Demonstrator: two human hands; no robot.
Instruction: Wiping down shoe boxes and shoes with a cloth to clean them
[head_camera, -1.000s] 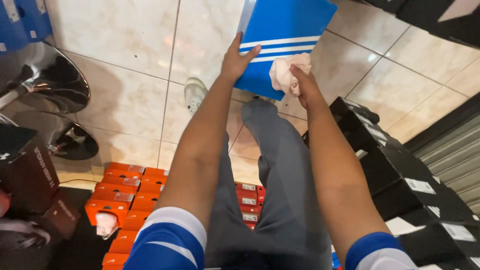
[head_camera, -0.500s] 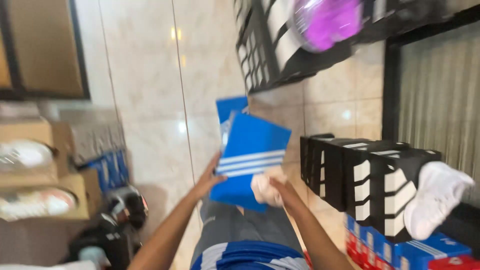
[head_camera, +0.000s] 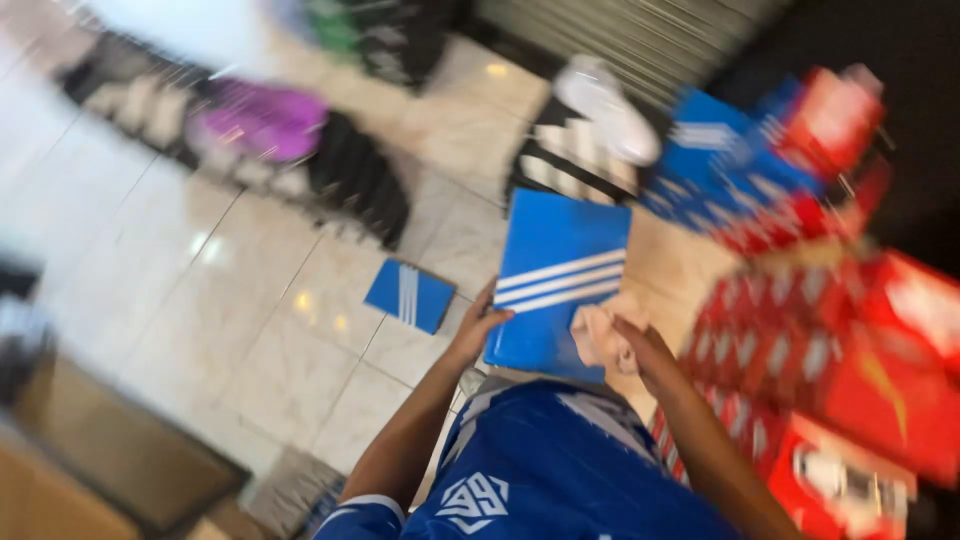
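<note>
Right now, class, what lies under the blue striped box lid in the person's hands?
Under the blue striped lid show pale floor tiles and the person's blue shirt. Whatever lies directly beneath is covered. A pale cloth is bunched at its lower edge.

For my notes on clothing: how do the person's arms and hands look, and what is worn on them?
Both forearms are bare, with no gloves, watch or rings visible on the left hand or right hand. A short blue sleeve with a white band covers the left upper arm. The picture is blurred, so small details are unclear.
</note>
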